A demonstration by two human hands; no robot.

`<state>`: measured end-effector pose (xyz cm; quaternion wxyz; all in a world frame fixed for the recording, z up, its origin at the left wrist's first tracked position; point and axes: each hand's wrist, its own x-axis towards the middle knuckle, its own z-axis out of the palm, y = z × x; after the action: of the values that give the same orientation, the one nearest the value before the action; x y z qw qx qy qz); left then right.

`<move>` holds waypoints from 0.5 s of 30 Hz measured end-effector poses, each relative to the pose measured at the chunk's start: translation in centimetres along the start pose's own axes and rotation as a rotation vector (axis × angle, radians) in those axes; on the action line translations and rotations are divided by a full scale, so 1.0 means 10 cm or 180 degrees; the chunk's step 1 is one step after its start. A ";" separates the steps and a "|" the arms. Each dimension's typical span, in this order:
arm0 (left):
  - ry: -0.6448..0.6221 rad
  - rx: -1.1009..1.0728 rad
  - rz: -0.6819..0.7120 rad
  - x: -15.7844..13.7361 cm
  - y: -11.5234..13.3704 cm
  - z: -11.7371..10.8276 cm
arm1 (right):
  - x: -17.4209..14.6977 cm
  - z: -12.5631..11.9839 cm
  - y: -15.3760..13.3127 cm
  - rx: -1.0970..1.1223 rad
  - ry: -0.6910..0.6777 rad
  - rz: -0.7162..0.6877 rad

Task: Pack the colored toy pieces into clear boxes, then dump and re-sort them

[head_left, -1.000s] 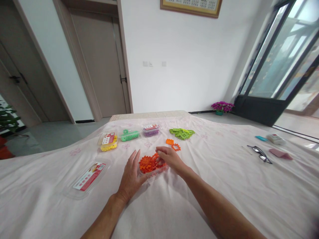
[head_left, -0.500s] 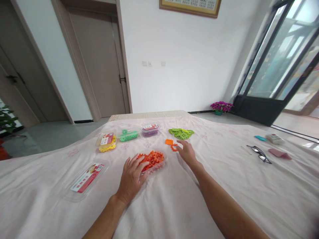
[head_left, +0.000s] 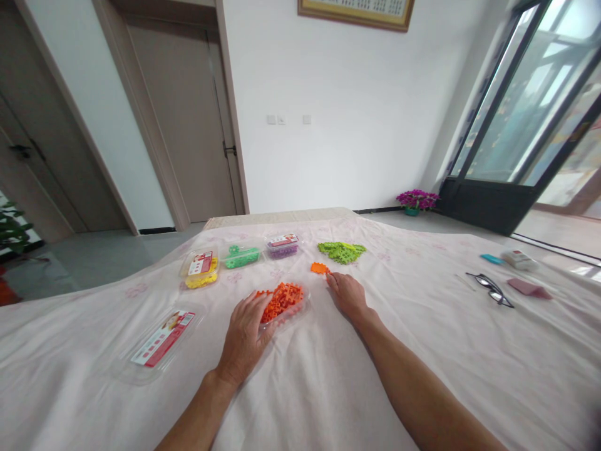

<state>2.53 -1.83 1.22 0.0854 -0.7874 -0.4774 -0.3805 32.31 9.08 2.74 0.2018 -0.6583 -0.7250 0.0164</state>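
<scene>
My left hand [head_left: 246,329] wraps round the left end of a clear plastic container [head_left: 307,302], its fingers over the far side and its thumb along the near wall. Orange interlocking toy pieces [head_left: 285,299] fill the container in a heap. To the right, the fingertips of my right hand [head_left: 348,293] are closed on an orange interlocking piece [head_left: 328,274] on the cloth; the hand hides most of it. Just beyond lies a flat orange piece [head_left: 319,267]. A pile of light green pieces [head_left: 341,252] lies farther back.
Containers of yellow [head_left: 201,269], green [head_left: 241,255] and purple pieces [head_left: 282,247] stand at the back left. A clear lid with a label [head_left: 162,341] lies at left on the cloth-covered table [head_left: 300,401]. Glasses [head_left: 491,289], a pink cloth [head_left: 529,288] and a blue item [head_left: 491,258] lie right.
My right hand has drawn slightly nearer and its fingers have closed over the orange piece on the cloth. My left hand and the container have shifted slightly left.
</scene>
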 end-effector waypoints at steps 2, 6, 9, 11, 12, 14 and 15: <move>0.0021 -0.0007 -0.0045 0.00 0.00 0.00 | 0.04 0.05 0.03 0.0193 0.0067 0.0210; 0.0131 -0.0045 -0.0151 0.01 -0.01 0.01 | 0.15 0.12 0.11 0.0739 0.0134 0.0457; 0.0199 -0.0066 -0.0204 0.01 -0.01 0.00 | 0.26 0.14 0.14 0.0929 0.0147 0.0760; 0.0214 -0.0079 -0.0239 0.01 -0.01 0.00 | 0.33 0.15 0.14 0.0873 0.0138 0.0883; 0.0216 -0.0086 -0.0248 0.01 -0.01 -0.01 | 0.37 0.15 0.12 0.0825 0.0131 0.0903; 0.0211 -0.0093 -0.0246 0.01 -0.01 -0.01 | 0.44 0.16 0.08 0.0727 0.0114 0.0882; 0.0205 -0.0092 -0.0242 0.01 -0.01 -0.01 | 0.47 0.17 0.05 0.0676 0.0089 0.0841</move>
<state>2.40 -1.75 1.38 0.0748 -0.7572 -0.4985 -0.4155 31.96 14.10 2.32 0.2763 -0.7230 -0.6235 0.1102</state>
